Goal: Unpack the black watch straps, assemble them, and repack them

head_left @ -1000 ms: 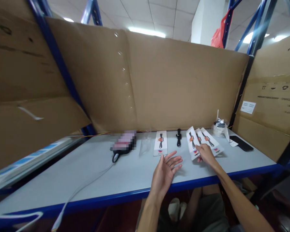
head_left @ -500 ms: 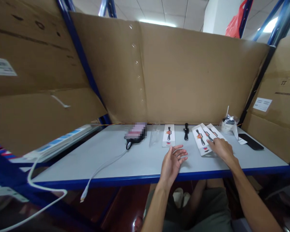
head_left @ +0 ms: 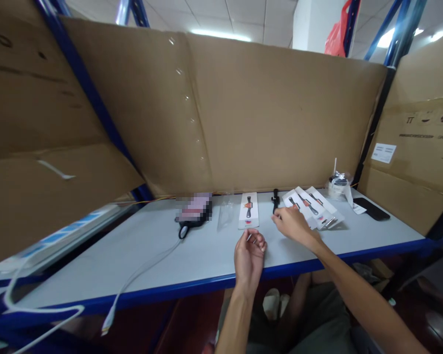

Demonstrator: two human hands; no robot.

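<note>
A black spokeshave point(head_left: 275, 198) lies lengthwise on the grey table, its near handle partly hidden by my right hand point(head_left: 293, 223). The fingers of that hand are closed in a pinch at the near handle. My left hand point(head_left: 250, 253) is palm up near the table's front edge, fingers loosely curled and apart, holding nothing. Just beyond it is a white package point(head_left: 248, 211) with a spokeshave printed on it. To the right, several similar packages point(head_left: 312, 206) lie fanned out, the nearest one partly covered by my right hand.
A pixelated phone-like device point(head_left: 195, 209) with a white cable point(head_left: 140, 270) is at the left, beside a clear plastic sleeve point(head_left: 226, 215). At the right are a wrapped cup with a straw point(head_left: 338, 187) and a dark phone point(head_left: 371, 209). Cardboard walls point(head_left: 280, 118) enclose the table.
My right hand has left the fanned packages and moved left to the spokeshave. My left hand has drawn slightly back, its fingers more curled. The view has turned a little to the right.
</note>
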